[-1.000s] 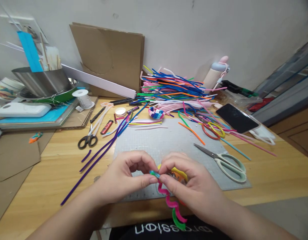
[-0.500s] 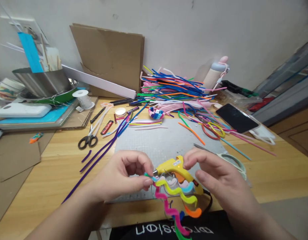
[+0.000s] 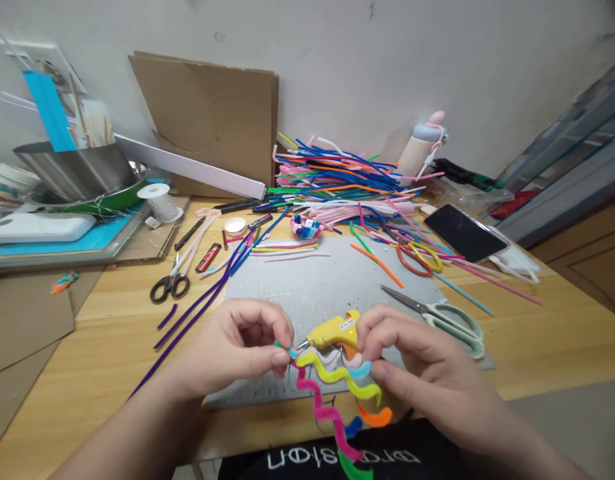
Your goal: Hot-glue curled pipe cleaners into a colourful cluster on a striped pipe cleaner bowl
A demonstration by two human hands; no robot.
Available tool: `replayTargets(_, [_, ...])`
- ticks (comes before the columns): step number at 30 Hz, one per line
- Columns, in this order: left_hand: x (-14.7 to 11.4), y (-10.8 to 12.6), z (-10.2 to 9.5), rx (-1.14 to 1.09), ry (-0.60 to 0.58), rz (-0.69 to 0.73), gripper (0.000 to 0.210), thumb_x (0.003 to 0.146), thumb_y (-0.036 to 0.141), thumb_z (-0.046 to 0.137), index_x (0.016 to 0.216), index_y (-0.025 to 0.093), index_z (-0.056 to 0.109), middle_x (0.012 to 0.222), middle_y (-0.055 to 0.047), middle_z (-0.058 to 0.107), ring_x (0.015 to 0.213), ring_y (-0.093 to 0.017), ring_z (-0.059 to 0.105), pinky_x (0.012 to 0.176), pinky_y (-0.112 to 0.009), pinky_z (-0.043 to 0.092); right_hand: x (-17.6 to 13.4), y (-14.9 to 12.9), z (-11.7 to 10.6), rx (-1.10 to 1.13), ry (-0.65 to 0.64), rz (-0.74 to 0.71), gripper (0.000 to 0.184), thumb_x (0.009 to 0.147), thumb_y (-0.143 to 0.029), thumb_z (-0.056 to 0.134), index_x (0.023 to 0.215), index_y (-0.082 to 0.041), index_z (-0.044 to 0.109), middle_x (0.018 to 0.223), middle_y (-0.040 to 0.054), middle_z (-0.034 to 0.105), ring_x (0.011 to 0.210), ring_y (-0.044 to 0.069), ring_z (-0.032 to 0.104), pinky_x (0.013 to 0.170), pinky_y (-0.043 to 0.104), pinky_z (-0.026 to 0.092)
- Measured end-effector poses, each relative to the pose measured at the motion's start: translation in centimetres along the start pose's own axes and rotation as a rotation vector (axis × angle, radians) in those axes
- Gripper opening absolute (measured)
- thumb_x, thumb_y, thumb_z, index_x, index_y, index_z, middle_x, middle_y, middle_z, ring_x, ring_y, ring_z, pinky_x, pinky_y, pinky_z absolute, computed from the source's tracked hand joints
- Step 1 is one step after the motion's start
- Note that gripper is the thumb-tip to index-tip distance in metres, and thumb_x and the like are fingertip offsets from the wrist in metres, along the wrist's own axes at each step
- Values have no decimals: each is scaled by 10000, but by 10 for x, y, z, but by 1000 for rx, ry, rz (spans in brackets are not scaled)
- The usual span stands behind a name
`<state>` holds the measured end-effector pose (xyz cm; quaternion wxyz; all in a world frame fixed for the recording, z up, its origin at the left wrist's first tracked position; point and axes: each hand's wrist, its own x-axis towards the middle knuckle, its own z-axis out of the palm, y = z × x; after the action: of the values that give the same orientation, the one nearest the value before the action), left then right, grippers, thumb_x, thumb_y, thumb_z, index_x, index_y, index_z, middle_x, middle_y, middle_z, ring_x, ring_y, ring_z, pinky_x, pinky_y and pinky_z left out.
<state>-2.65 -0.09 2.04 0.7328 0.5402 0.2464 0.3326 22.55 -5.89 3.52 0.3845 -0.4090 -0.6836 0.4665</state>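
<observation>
Wavy pipe cleaners [image 3: 330, 413] are pinched by left hand [image 3: 242, 340]; grip by right hand [image 3: 420, 353] is unclear. Sticks [image 3: 78, 110] are contained in metal bowl [image 3: 82, 177].

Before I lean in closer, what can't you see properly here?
All in the head view:
- wavy strips: their pinched end, partly covered by the left hand
- yellow glue gun: its handle, mostly behind the right hand
- label on that gun: writing too small
- shirt lettering: partly blocked by the strips
</observation>
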Motion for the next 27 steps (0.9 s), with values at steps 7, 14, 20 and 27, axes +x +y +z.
replayTargets(7, [-2,3,-4,-15,0,74,136,716,188,770,737,129,649,721,-27,614,581,-96,612,500,-173,538,-3,1,-5,125,33,74,123,896,-292,559,790,-231,567,827,12,535,816,176,529,717,296,430])
replayTargets(14, [-1,5,-6,-44,1,103,130,717,173,766,740,135,644,722,-13,608,567,-89,607,496,-172,541,-6,2,-9,176,30,77,107,886,-293,579,794,-238,578,816,0,528,809,161,518,720,281,415])
replayTargets(20, [-2,5,-7,-42,-27,109,108,735,164,750,762,140,648,736,-15,607,592,-94,607,507,-176,531,-2,0,-7,160,31,61,121,878,-304,593,782,-230,588,809,9,540,800,168,532,700,289,431])
replayTargets(27, [-2,8,3,415,-41,202,49,762,130,699,777,142,654,764,-50,646,714,-131,616,651,-230,512,2,4,-6,33,65,13,99,885,-320,580,834,-241,611,849,31,576,856,197,558,746,320,470])
